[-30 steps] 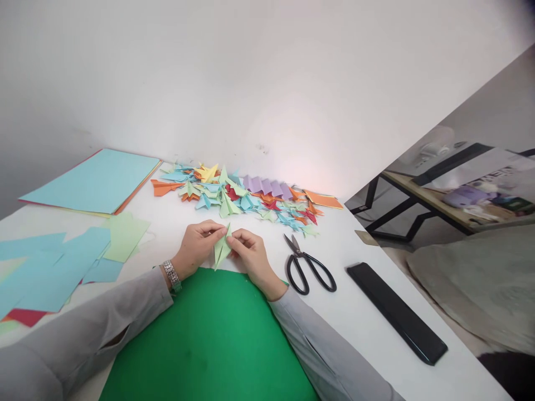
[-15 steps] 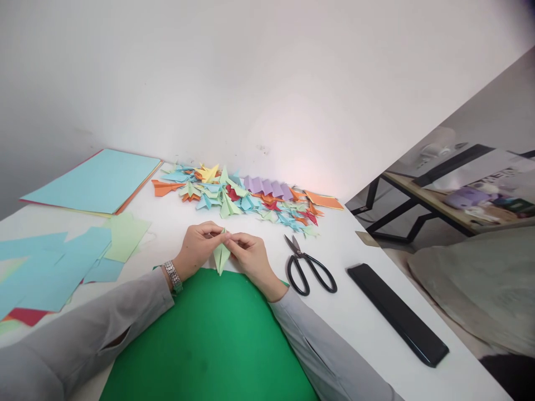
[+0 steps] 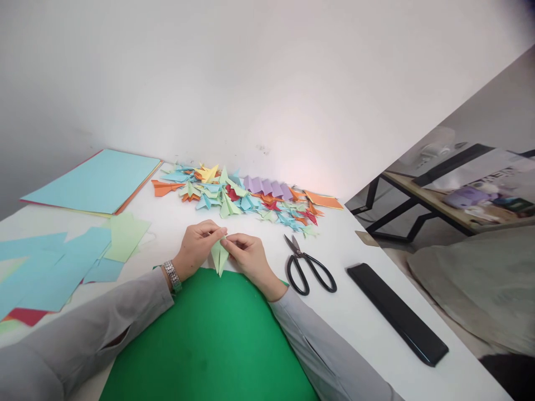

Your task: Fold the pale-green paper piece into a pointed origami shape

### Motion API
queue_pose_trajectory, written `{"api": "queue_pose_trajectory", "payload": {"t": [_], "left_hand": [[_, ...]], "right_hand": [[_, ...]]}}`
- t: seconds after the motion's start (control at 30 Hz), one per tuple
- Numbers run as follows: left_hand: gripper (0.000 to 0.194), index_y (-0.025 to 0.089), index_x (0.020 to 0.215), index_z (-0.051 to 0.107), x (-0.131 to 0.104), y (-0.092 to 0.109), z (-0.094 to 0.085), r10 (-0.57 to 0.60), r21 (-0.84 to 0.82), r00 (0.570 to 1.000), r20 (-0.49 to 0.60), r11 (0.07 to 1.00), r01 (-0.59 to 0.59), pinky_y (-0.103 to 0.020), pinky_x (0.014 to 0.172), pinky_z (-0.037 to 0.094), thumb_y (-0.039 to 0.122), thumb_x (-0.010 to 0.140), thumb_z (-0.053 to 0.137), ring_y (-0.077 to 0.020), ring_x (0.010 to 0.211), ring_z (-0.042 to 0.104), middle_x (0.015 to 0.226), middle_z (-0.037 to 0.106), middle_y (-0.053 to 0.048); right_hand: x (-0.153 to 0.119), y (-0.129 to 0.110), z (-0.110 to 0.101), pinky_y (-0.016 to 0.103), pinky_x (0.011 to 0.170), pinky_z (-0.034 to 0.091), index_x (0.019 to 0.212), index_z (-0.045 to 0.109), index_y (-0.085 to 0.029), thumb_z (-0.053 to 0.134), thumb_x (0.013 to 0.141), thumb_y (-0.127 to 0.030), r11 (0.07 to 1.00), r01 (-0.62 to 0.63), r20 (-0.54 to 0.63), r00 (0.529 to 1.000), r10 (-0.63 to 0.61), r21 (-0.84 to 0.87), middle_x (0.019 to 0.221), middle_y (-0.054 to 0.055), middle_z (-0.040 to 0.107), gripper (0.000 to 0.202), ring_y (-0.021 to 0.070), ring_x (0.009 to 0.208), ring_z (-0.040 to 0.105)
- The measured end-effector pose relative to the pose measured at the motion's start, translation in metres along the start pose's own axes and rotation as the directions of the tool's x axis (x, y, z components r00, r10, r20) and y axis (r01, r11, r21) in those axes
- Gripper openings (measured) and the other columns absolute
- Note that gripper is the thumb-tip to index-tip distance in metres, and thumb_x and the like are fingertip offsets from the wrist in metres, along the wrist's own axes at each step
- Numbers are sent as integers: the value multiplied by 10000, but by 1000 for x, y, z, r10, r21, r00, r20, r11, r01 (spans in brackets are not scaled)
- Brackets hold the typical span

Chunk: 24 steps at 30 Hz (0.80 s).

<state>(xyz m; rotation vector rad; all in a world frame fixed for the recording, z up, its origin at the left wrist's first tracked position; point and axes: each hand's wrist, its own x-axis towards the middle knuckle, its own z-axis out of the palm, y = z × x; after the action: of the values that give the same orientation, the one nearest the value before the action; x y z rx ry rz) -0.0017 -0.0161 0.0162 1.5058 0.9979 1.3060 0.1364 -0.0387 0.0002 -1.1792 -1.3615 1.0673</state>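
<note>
1. I saw the left hand and right hand with fingers pinching a folded pale green paper between them.
2. The paper hung point-down at the far edge of a green sheet.
3. Black scissors lay just right on the table; folded paper shapes were piled beyond.

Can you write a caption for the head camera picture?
Both hands, left hand and right hand, pinch a folded pale-green paper.

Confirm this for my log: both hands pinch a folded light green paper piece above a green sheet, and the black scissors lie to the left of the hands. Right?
Not quite. The head view shows the black scissors to the right of the right hand, not the left. The rest stands: the left hand and right hand pinch the folded light green paper piece above the green sheet.
</note>
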Motion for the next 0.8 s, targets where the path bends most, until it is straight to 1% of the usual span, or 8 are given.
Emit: {"api": "queue_pose_trajectory", "payload": {"t": [0.13, 0.27, 0.33, 0.4, 0.5, 0.6, 0.7, 0.8], "left_hand": [[337, 176, 475, 602, 0, -1, 0, -47, 12, 999, -21, 999, 47, -262, 551, 378, 345, 766, 607, -117, 548, 476, 539, 552, 12], [406, 159, 554, 658, 0, -1, 0, -157, -48, 986, -51, 987, 155, -261, 526, 373, 491, 778, 589, -120, 519, 467, 521, 567, -2], [425, 155, 592, 679, 1, -1, 0, -182, -84, 982, -52, 981, 178, -262, 522, 379, 530, 771, 586, -123, 517, 476, 526, 576, -7], [371, 160, 595, 679, 1, 0, 0, -147, -68, 988, -39, 987, 144, -264, 541, 394, 498, 742, 634, -128, 543, 494, 548, 590, -7], [252, 172, 570, 665, 1, 1, 0, -62, -7, 998, -25, 998, 62, -272, 583, 417, 396, 675, 712, -141, 598, 525, 594, 622, -7], [278, 174, 550, 658, 1, 1, 0, -67, -3, 997, -35, 998, 67, -275, 580, 418, 405, 702, 684, -140, 587, 523, 580, 613, -6], [363, 159, 596, 676, 0, -1, 0, -180, -132, 984, 1, 975, 179, -284, 581, 437, 481, 755, 619, -147, 584, 545, 596, 626, -25], [352, 145, 675, 705, 1, -5, 0, -249, -264, 964, 91, 927, 265, -299, 619, 467, 484, 742, 637, -160, 619, 573, 648, 653, -41]], "right_hand": [[-2, 0, 0, 239, 442, 311, 668, 707, -164, 676, 704, -421, 999, 14, 16, 1000, -13, -48, 503, -13, 553, 262, 97, 456, 393], [-2, 1, 1, 233, 446, 317, 683, 713, -158, 669, 713, -420, 999, 16, 14, 1000, -15, -49, 514, -4, 568, 267, 101, 473, 406], [-2, 1, 1, 233, 446, 314, 683, 710, -158, 668, 716, -417, 999, 18, 10, 1000, -18, -47, 515, -6, 565, 264, 100, 472, 404], [-2, 0, 1, 235, 445, 306, 670, 704, -162, 667, 718, -417, 999, 23, 6, 1000, -22, -46, 497, -14, 543, 262, 99, 463, 394], [-2, -1, 0, 238, 441, 296, 651, 694, -170, 666, 720, -421, 998, 26, 4, 1000, -26, -50, 468, -29, 499, 262, 98, 450, 377], [-2, -2, 0, 238, 444, 310, 668, 698, -171, 671, 722, -435, 999, 15, 15, 1000, -14, -39, 477, -25, 516, 271, 101, 456, 396], [-1, 0, 0, 239, 454, 338, 692, 698, -167, 680, 714, -463, 1000, -5, 33, 999, 4, 25, 491, -18, 546, 297, 107, 461, 432], [0, 1, -1, 240, 458, 346, 701, 691, -171, 689, 709, -469, 996, -16, 32, 999, 13, 88, 494, -26, 544, 299, 105, 452, 432]]}}
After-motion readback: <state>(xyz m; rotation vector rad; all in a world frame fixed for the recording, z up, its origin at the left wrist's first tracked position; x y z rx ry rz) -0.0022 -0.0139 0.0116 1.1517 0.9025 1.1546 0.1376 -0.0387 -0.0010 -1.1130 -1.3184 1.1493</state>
